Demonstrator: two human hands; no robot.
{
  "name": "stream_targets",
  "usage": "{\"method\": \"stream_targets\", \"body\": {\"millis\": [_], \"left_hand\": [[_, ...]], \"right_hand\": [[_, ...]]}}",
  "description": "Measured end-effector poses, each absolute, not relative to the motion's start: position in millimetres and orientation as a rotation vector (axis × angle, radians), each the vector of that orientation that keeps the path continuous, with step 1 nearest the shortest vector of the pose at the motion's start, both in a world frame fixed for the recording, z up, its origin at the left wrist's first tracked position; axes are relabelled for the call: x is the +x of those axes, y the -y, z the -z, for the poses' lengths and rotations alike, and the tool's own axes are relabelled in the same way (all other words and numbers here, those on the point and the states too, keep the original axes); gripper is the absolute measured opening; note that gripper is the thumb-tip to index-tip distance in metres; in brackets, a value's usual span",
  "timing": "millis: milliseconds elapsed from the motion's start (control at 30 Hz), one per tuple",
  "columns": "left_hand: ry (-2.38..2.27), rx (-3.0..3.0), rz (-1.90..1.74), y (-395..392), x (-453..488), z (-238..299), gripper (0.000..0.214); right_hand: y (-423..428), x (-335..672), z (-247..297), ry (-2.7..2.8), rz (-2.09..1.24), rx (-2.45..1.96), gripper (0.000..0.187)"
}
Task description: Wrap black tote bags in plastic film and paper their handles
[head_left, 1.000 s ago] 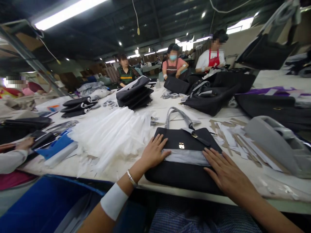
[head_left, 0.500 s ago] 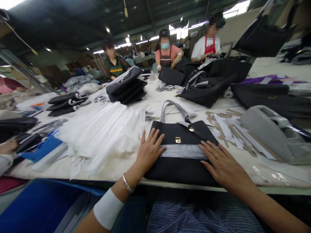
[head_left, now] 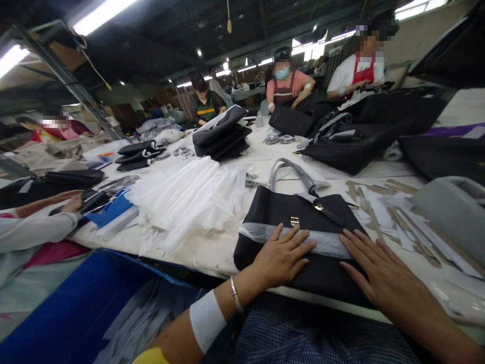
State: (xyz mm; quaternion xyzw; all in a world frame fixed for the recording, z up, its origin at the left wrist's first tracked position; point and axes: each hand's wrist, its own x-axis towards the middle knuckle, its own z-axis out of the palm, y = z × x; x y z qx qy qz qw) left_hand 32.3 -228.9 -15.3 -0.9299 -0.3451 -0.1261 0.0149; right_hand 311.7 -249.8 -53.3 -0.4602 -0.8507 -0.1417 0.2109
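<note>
A black handbag [head_left: 288, 215] with a gold clasp and grey handles lies flat on the white table [head_left: 215, 253] in front of me. A strip of clear film [head_left: 322, 242] crosses its front. My left hand [head_left: 282, 255] lies flat on the bag and film, fingers stretched out. My right hand [head_left: 379, 273] presses flat on the bag's right side, fingers spread. Neither hand holds anything.
A heap of white wrapping sheets [head_left: 193, 197] lies left of the bag. Paper scraps [head_left: 382, 207] and a grey tape dispenser [head_left: 450, 212] sit to the right. Stacks of black bags [head_left: 222, 134] fill the far table. Other people work opposite; a co-worker's hand [head_left: 71, 202] is at left. A blue bin [head_left: 76, 308] stands below.
My left hand has slid from the bag's left edge toward the middle, onto the film strip. The view has shifted to the left; the right hand stays flat on the bag.
</note>
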Motion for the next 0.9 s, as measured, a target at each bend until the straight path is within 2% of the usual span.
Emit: {"method": "stream_targets", "body": {"millis": [200, 400, 567, 733, 800, 900], "left_hand": [[1.067, -2.902, 0.374, 227.3, 34.4, 17.5, 0.052], [1.055, -2.906, 0.387, 223.4, 34.5, 25.4, 0.052], [0.98, -2.844, 0.432, 220.1, 33.8, 31.2, 0.052], [0.882, -2.749, 0.469, 213.9, 32.5, 41.8, 0.054], [0.853, -2.718, 0.47, 211.9, 32.1, 44.3, 0.055], [0.814, -2.668, 0.483, 211.2, 31.5, 45.4, 0.056]], "right_hand": [[249.4, 324.4, 48.8, 2.395, 0.341, -1.281, 0.062], [268.7, 347.0, 29.9, 2.37, 0.303, -1.386, 0.048], [291.6, 388.3, 1.4, 2.103, 0.342, -1.519, 0.034], [277.9, 457.2, -42.4, 1.722, 0.562, -1.848, 0.041], [260.3, 481.9, -55.6, 1.693, 0.456, -2.014, 0.043], [233.5, 507.4, -66.9, 1.581, 0.042, -2.29, 0.041]]}}
